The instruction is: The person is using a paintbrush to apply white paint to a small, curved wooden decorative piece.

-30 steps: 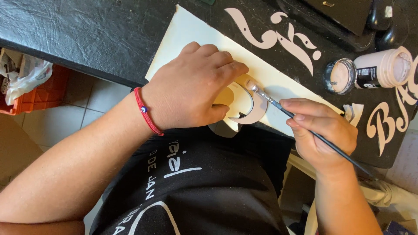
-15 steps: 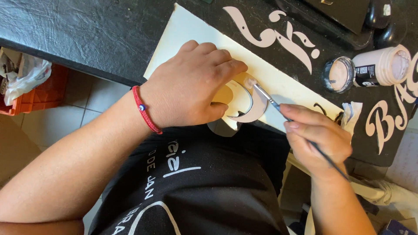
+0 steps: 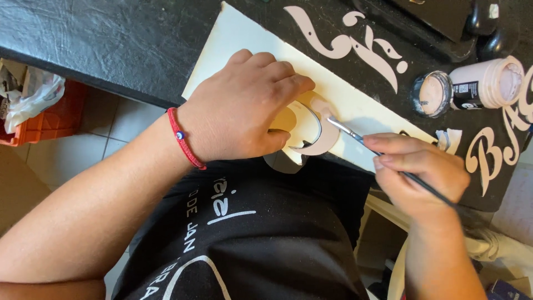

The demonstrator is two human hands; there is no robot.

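Below the black table's (image 3: 111, 44) near edge at far left, an orange crate (image 3: 50, 119) with white plastic on tiled floor. Toward the middle of that edge, left hand (image 3: 244, 111), red bracelet (image 3: 186, 145) at the wrist, pressed flat with fingers close together on a curved cream cutout (image 3: 313, 133) lying on a pale board (image 3: 355, 105). Further right, right hand (image 3: 422, 175) pinching a thin brush (image 3: 383, 154), bristles touching the cutout. Near the right edge, 1 open paint jar (image 3: 483, 83) lying on its side.

left hand (image 3: 244, 108): centre frame, palm down, fingers curled, forearm from lower left | right hand (image 3: 419, 172): right of centre, fingers pinched
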